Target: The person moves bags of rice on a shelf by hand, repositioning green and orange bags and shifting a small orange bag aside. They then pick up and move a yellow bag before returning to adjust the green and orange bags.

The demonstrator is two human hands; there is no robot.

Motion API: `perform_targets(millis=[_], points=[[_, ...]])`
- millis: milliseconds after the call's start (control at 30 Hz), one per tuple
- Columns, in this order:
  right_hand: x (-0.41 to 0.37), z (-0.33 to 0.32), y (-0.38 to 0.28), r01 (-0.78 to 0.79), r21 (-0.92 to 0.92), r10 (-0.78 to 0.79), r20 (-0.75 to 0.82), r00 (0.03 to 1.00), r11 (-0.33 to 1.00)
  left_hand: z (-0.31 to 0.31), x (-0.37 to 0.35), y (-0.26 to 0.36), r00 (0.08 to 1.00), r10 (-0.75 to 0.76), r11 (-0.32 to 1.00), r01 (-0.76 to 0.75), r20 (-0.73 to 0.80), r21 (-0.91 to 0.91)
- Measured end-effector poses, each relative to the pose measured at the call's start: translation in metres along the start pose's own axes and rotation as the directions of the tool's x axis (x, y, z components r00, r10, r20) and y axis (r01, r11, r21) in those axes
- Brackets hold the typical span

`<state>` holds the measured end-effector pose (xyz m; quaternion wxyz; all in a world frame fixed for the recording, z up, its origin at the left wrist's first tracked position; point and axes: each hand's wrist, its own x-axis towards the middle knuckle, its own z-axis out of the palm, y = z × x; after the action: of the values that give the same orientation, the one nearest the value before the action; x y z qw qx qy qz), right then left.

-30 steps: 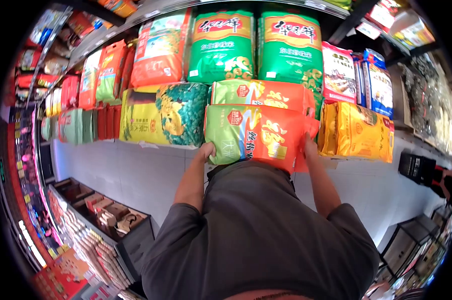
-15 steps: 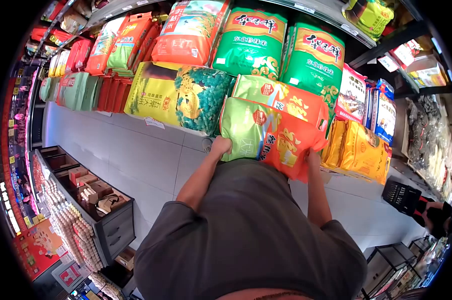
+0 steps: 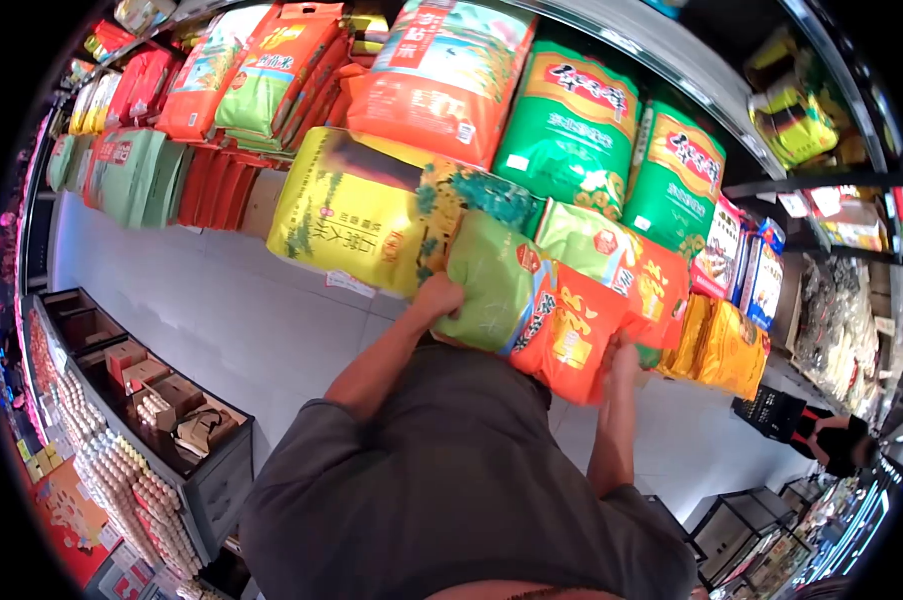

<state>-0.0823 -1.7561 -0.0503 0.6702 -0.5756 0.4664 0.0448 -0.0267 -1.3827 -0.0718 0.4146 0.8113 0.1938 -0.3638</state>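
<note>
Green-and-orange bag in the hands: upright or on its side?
On its side: the bag has its green end at the left hand, its orange end at the right hand.

Floor (image 3: 212,280): pale grey tiles — purplish towards the left
Counter (image 3: 222,485): grey-sided, dark-rimmed, lower left
Shelving (image 3: 762,187): dark-framed, upper right
Open stand (image 3: 737,530): black, lower right
Strip lights (image 3: 862,530): bluish-white — lower right edge

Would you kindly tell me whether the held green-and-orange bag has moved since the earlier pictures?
Yes: the held bag has shifted leftward, now overlapping, in this view, the right end of the yellow bag.
</note>
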Motion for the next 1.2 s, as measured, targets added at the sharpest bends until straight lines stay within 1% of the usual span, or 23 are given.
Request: perform_targets(millis=[67, 100, 133, 167, 200, 267, 333, 400, 433, 500, 533, 567, 600, 633, 667, 767, 833, 933, 1000, 1033, 1067, 1133, 1200], points=[[-0.025, 0.053, -0.002, 0.015, 0.044, -0.017, 0.044, 0.999, 0.999, -0.049, -0.007, -0.020, 0.999, -0.032, 0.996, 0.030, -0.019, -0.079], [-0.042, 0.086, -0.010, 0.007, 0.009, -0.008, 0.042, 0.999, 1.000, -0.076, -0.006, -0.034, 0.998, 0.024, 1.000, -0.025, -0.055, -0.016], [-0.039, 0.106, -0.004, -0.039, 0.043, 0.032, 0.159, 0.987, 0.998, -0.104, -0.005, -0.045, 0.992, 0.087, 0.995, -0.082, -0.088, 0.054], [-0.037, 0.126, 0.001, -0.088, 0.009, 0.084, 0.235, 0.968, 0.996, -0.140, -0.010, -0.045, 0.995, 0.074, 0.994, -0.069, -0.068, 0.080], [-0.040, 0.161, 0.004, -0.047, -0.002, 0.046, 0.262, 0.964, 0.999, -0.177, -0.011, -0.047, 0.997, 0.063, 0.992, -0.058, -0.043, 0.109], [-0.043, 0.228, 0.006, -0.057, -0.075, 0.078, 0.325, 0.942, 0.996, -0.233, 0.044, -0.101, 0.987, 0.025, 0.993, -0.006, -0.161, 0.119], [-0.032, 0.286, 0.025, 0.012, -0.079, 0.019, 0.371, 0.929, 0.997, -0.288, 0.034, -0.081, 0.899, -0.009, 0.999, -0.007, -0.438, -0.035], [-0.024, 0.328, 0.038, 0.009, -0.022, 0.001, 0.433, 0.901, 1.000, -0.310, 0.066, -0.112, 0.795, 0.016, 0.986, 0.087, -0.607, 0.140], [-0.027, 0.345, 0.042, 0.011, -0.042, 0.009, 0.432, 0.902, 0.999, -0.310, 0.069, -0.117, 0.804, 0.021, 0.985, 0.084, -0.595, 0.149], [-0.043, 0.362, 0.044, 0.164, -0.131, -0.077, 0.506, 0.859, 0.978, -0.306, 0.074, -0.118, 0.640, 0.138, 0.960, 0.102, -0.756, 0.261], [-0.042, 0.362, 0.050, 0.265, -0.167, -0.143, 0.522, 0.841, 0.950, -0.295, 0.077, -0.118, 0.653, 0.150, 0.957, 0.091, -0.743, 0.274], [-0.032, 0.358, 0.056, 0.256, -0.166, -0.141, 0.502, 0.853, 0.952, -0.278, 0.078, -0.116, 0.523, 0.307, 0.910, 0.084, -0.795, 0.406], [-0.022, 0.351, 0.062, 0.373, -0.219, -0.218, 0.513, 0.830, 0.902, -0.260, 0.077, -0.114, 0.381, 0.461, 0.842, 0.096, -0.801, 0.530], [-0.014, 0.341, 0.070, 0.479, -0.271, -0.288, 0.527, 0.800, 0.835, -0.240, 0.075, -0.110, 0.402, 0.475, 0.833, 0.082, -0.783, 0.547], [-0.010, 0.328, 0.070, 0.465, -0.276, -0.286, 0.504, 0.815, 0.841, -0.218, 0.074, -0.102, 0.378, 0.513, 0.829, 0.016, -0.771, 0.559], [-0.018, 0.292, 0.049, 0.137, -0.256, 0.029, 0.553, 0.833, 0.957, -0.167, 0.069, -0.077, 0.339, 0.569, 0.814, -0.099, -0.749, 0.573], [-0.014, 0.281, 0.058, 0.170, -0.314, 0.032, 0.546, 0.837, 0.934, -0.144, 0.062, -0.063, 0.305, 0.603, 0.796, -0.182, -0.737, 0.577], [0.018, 0.256, 0.099, 0.209, -0.355, 0.037, 0.576, 0.817, 0.911, -0.124, 0.051, -0.040, 0.370, 0.620, 0.770, -0.114, -0.692, 0.628], [0.028, 0.233, 0.104, 0.532, -0.549, 0.009, 0.701, 0.713, 0.645, -0.116, 0.047, -0.035, 0.395, 0.632, 0.765, -0.179, -0.667, 0.619], [0.022, 0.210, 0.092, 0.692, -0.548, -0.058, 0.763, 0.644, 0.470, -0.111, 0.047, -0.033, 0.423, 0.636, 0.765, -0.234, -0.646, 0.600], [0.025, 0.187, 0.087, 0.684, -0.555, -0.072, 0.749, 0.658, 0.474, -0.106, 0.049, -0.032, 0.421, 0.651, 0.753, -0.255, -0.632, 0.606], [0.038, 0.140, 0.079, 0.724, -0.495, -0.205, 0.739, 0.642, 0.481, -0.093, 0.050, -0.037, 0.442, 0.658, 0.702, -0.067, -0.610, 0.709], [0.062, 0.082, 0.080, 0.729, -0.472, -0.460, 0.569, 0.681, 0.495, -0.072, 0.042, -0.036, 0.427, 0.667, 0.697, -0.068, -0.611, 0.713]])
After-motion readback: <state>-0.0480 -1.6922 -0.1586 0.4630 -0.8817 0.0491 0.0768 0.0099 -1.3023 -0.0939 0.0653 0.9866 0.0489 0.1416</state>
